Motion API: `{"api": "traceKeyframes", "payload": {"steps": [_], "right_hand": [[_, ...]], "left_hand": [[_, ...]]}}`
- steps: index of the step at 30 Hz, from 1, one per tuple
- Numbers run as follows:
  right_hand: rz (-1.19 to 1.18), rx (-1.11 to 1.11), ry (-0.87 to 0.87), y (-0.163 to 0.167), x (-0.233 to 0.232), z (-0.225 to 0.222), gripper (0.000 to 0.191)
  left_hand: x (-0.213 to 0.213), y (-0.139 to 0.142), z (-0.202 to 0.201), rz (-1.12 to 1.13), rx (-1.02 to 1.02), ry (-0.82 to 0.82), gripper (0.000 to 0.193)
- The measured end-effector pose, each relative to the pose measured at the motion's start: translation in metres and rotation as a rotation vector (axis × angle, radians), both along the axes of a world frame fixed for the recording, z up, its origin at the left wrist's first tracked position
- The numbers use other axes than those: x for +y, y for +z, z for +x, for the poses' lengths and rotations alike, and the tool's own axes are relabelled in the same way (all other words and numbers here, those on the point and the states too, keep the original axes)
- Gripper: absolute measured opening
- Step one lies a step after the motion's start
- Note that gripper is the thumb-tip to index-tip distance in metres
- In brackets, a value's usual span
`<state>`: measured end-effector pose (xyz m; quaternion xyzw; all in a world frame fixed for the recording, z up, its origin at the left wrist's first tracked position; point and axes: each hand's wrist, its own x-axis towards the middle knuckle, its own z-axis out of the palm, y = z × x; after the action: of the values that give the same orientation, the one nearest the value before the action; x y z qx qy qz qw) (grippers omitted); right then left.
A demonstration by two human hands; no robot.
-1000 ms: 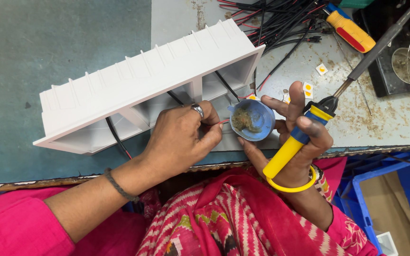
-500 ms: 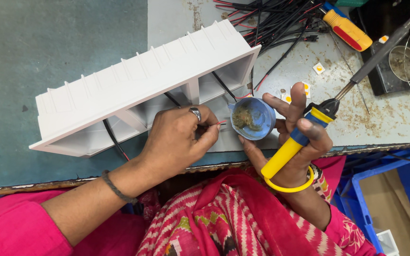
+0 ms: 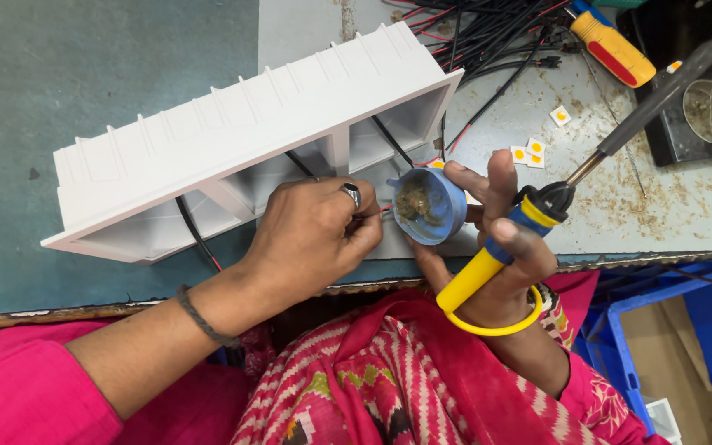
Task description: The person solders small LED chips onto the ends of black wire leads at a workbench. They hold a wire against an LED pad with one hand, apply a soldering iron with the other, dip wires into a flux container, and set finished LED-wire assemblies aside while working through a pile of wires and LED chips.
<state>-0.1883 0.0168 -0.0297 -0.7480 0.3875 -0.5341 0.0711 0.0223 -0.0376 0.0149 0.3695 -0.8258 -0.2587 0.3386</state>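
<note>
My left hand (image 3: 316, 235) pinches the end of a thin wire (image 3: 384, 210) and dips it into a small blue tub of brownish paste (image 3: 426, 206). My right hand (image 3: 496, 239) holds that tub with its fingertips and also grips a soldering iron (image 3: 529, 216) with a yellow and blue handle, its dark shaft pointing up to the right. A long white ribbed housing (image 3: 249, 136) with open compartments lies on the bench just behind my left hand, black wires running into it.
A bundle of black and red wires (image 3: 488, 41) lies behind the housing. An orange-handled screwdriver (image 3: 611, 45) and a black stand with a metal cup (image 3: 710, 111) sit at the back right. Small yellow square chips (image 3: 529, 152) dot the bench. A blue crate (image 3: 661, 338) stands below the bench edge.
Both hands stay at the tub; the tub has tilted slightly toward my left hand and the wire tip now sits in the paste.
</note>
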Motion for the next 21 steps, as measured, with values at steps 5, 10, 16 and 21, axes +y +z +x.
{"api": "traceKeyframes", "payload": {"steps": [5, 10, 16, 21], "right_hand": [[-0.002, -0.026, 0.040, -0.0045, 0.0014, 0.0004, 0.087], [-0.009, -0.032, 0.043, -0.0079, 0.0026, 0.0003, 0.087], [0.002, -0.070, 0.077, -0.0096, 0.0020, 0.0006, 0.086], [-0.011, -0.049, 0.043, -0.0105, 0.0014, 0.0023, 0.086]], "left_hand": [[-0.0007, 0.0006, -0.0005, 0.002, -0.020, -0.002, 0.011], [-0.0012, 0.0006, -0.0006, 0.000, -0.022, -0.017, 0.011], [-0.0016, -0.0004, -0.0002, -0.029, -0.035, -0.034, 0.011], [-0.0020, -0.0018, 0.0005, -0.024, -0.029, -0.044, 0.011]]}}
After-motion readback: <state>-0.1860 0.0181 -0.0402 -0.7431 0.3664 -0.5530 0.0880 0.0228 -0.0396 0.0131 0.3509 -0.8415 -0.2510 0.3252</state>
